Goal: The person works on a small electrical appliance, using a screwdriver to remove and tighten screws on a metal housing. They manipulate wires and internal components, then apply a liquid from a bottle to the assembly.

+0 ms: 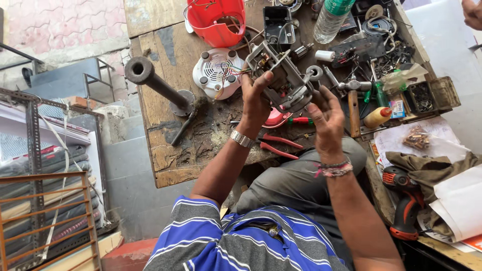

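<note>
Single view, taken from a camera on the seated person's head and aimed steeply downward. The striped shirt (241,241) fills the lower centre of the frame, close to the lens. The wooden workbench (160,155) spans the upper centre and right at arm's reach, with both forearms running up from below. Paved ground and a metal rack (35,165) lie far below at left.
</note>
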Action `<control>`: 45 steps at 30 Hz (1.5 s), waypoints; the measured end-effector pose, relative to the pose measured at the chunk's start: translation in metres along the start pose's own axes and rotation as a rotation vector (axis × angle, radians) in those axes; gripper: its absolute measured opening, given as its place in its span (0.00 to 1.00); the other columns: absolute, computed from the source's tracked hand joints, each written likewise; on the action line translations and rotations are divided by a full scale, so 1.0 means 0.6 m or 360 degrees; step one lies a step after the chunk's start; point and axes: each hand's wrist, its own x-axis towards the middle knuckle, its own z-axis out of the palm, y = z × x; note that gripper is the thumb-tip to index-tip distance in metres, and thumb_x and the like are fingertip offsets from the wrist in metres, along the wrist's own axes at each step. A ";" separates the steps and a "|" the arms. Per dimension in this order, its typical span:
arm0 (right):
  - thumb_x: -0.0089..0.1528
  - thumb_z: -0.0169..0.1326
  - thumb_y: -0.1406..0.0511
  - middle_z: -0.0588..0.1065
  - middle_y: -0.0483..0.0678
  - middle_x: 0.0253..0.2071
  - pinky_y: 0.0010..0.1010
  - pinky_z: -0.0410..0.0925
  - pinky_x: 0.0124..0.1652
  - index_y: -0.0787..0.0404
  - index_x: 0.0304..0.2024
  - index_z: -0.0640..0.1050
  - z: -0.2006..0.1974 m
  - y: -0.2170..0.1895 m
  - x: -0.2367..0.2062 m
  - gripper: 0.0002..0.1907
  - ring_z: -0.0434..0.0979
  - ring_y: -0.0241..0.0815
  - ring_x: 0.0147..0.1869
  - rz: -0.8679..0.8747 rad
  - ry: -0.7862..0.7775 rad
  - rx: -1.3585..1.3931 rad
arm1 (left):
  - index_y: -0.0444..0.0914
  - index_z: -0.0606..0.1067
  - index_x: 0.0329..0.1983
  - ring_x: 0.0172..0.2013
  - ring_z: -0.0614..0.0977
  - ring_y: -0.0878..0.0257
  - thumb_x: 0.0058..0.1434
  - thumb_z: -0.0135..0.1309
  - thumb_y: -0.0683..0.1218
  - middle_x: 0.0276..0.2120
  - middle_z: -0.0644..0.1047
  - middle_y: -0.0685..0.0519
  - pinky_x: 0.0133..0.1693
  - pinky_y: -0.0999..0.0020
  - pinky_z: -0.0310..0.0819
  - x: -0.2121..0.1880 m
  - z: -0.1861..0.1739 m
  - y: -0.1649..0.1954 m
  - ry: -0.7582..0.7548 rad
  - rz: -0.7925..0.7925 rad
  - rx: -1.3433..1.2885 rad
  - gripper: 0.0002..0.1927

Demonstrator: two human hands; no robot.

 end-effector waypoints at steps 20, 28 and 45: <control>0.72 0.51 0.50 0.66 0.56 0.67 0.37 0.61 0.70 0.66 0.75 0.56 0.052 0.017 -0.014 0.39 0.68 0.49 0.72 -0.0343 0.0370 -0.0661 | 0.36 0.53 0.75 0.56 0.77 0.55 0.57 0.66 0.45 0.59 0.70 0.44 0.57 0.58 0.78 -0.021 0.023 -0.015 -0.0083 0.0086 -0.0069 0.47; 0.73 0.52 0.48 0.64 0.58 0.69 0.42 0.61 0.73 0.66 0.74 0.56 0.062 0.019 -0.019 0.39 0.65 0.51 0.75 -0.0623 0.0406 -0.0835 | 0.36 0.51 0.77 0.54 0.79 0.53 0.55 0.66 0.45 0.59 0.71 0.42 0.54 0.56 0.80 -0.021 0.032 0.000 -0.0083 0.0064 0.0033 0.51; 0.53 0.73 0.57 0.66 0.64 0.66 0.47 0.67 0.63 0.56 0.70 0.63 0.041 0.013 -0.034 0.48 0.68 0.63 0.68 -0.0664 -0.0227 -0.1702 | 0.36 0.54 0.74 0.52 0.79 0.50 0.53 0.70 0.47 0.55 0.71 0.41 0.50 0.54 0.83 0.045 -0.007 0.038 -0.0039 0.0179 0.0059 0.50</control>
